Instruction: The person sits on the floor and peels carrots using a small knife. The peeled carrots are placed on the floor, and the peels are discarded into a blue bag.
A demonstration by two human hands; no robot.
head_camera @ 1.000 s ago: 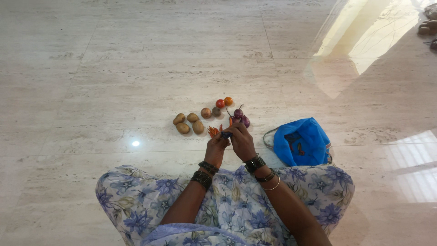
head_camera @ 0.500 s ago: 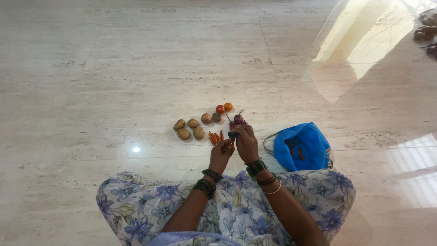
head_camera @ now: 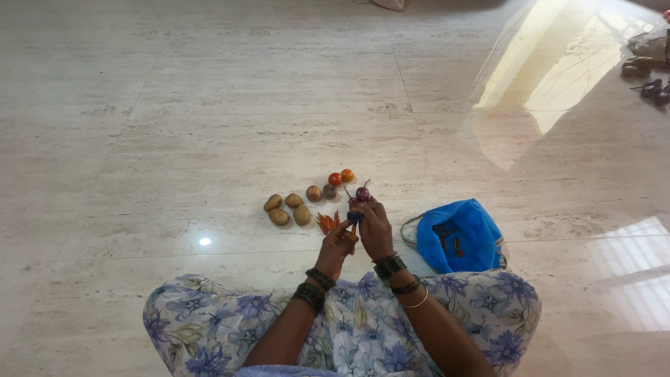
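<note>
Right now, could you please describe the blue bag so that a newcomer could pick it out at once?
Start at the marble floor and find the right hand. Just to its right, by the floral-clothed knee, lies the blue cloth bag. It is the only blue, soft thing there; the potatoes and tomatoes are small and round.

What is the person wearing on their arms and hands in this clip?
Both forearms are bare, no sleeves in view. The left hand has dark bangles stacked at the wrist. The right hand has dark bangles plus one thin pale metal bangle. No gloves.

One head camera looked steeply down from above the seated person's lap, facing forward over the floor [head_camera: 209, 126], with the blue bag [head_camera: 460, 234] close by, lower right.
</note>
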